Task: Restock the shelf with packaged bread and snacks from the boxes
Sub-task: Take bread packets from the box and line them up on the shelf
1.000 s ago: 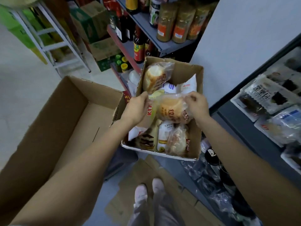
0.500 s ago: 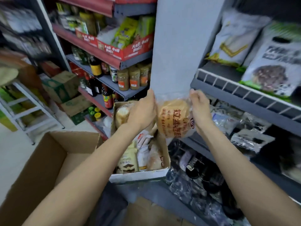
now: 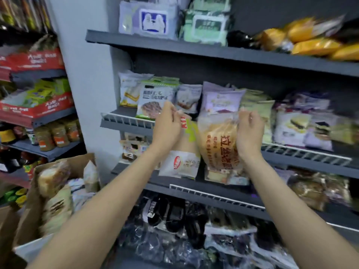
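My left hand (image 3: 168, 127) pinches the top of a white and yellow snack packet (image 3: 181, 152) with red lettering. My right hand (image 3: 249, 133) grips the right side of a clear bag of golden bread (image 3: 218, 144) with red print. Both packets hang side by side in front of the middle dark grey shelf (image 3: 128, 124), which is packed with purple, white and green bread packets (image 3: 221, 100). Low on the left stands the open cardboard box (image 3: 29, 214), with more wrapped bread (image 3: 51, 179) in it.
An upper shelf (image 3: 174, 45) carries purple and green packs and yellow bags (image 3: 310, 42). Lower shelves (image 3: 213, 199) hold dark wrapped goods. To the left, past a white pillar (image 3: 87, 84), other shelves carry jars, bottles and red cartons.
Both hands lifted the packets out of the box and up to the middle shelf. The view rose from the floor and boxes to the shelves.
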Tool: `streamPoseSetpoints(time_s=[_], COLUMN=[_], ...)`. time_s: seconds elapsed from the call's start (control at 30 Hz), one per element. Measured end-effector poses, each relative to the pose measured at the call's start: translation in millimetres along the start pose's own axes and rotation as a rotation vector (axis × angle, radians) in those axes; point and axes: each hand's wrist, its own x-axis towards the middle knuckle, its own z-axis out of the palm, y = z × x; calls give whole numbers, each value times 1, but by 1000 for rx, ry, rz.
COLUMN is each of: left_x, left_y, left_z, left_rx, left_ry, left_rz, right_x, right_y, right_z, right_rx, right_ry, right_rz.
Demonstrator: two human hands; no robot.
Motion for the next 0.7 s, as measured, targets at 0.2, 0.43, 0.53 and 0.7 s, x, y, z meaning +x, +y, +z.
streamPoseSetpoints(time_s=[0.2,0.43,0.53,0.7], left_x=[-23,-23,-9,16], left_y=[114,205,223,252], left_z=[141,283,343,434], left_rx=[-389,-489,-452,-458], left_ry=[-116,-213,-254,-289], left_rz=[-20,74,69,33], right_x=[39,92,121,186], right_y=[3,48,67,109], right_z=[-185,-318,-359,-415], right_rx=[-288,-660,-864,-1110], right_ry=[155,162,100,28], right_rz=[-121,-88,-120,-147])
